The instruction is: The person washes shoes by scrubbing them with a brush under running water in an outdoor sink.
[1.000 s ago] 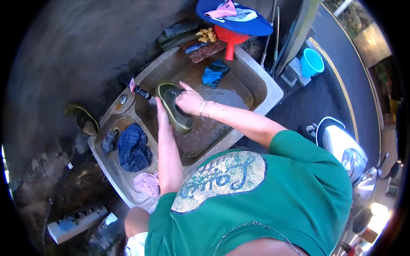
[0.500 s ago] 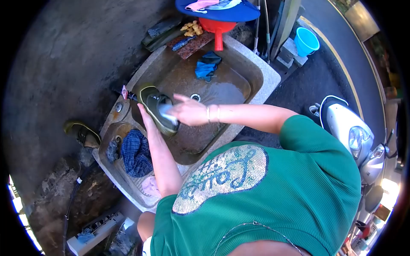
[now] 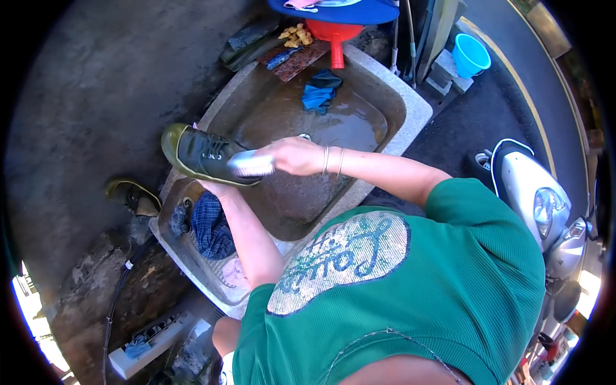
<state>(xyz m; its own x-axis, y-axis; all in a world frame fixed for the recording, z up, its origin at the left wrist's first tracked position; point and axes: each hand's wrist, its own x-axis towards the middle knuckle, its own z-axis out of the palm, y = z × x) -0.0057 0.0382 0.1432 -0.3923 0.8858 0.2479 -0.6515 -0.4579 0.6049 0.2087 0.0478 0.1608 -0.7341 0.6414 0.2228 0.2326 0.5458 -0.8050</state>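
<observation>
A dark green lace-up shoe (image 3: 196, 151) with an olive rubber toe is held over the left side of the stone sink (image 3: 378, 67), its side turned up. My left hand (image 3: 219, 188) supports it from below, with the fingers mostly hidden behind the shoe. My right hand (image 3: 296, 156) is closed on a pale scrubbing brush (image 3: 251, 165), its bristles blurred against the heel part of the shoe. A matching shoe (image 3: 135, 197) rests on the sink's outer left edge.
Blue cloth or gloves (image 3: 319, 93) lie in the wet large basin. The small basin holds a checked cloth (image 3: 212, 226) and a pink cloth (image 3: 235, 273). A red dipper (image 3: 336, 42) sits at the back edge. Right stand a turquoise bucket (image 3: 471, 55) and a scooter (image 3: 529, 192).
The shoe has swung from nearly upright to lying more sideways, toe to the left. The brush has turned and is seen more clearly at the heel end. The view has shifted slightly.
</observation>
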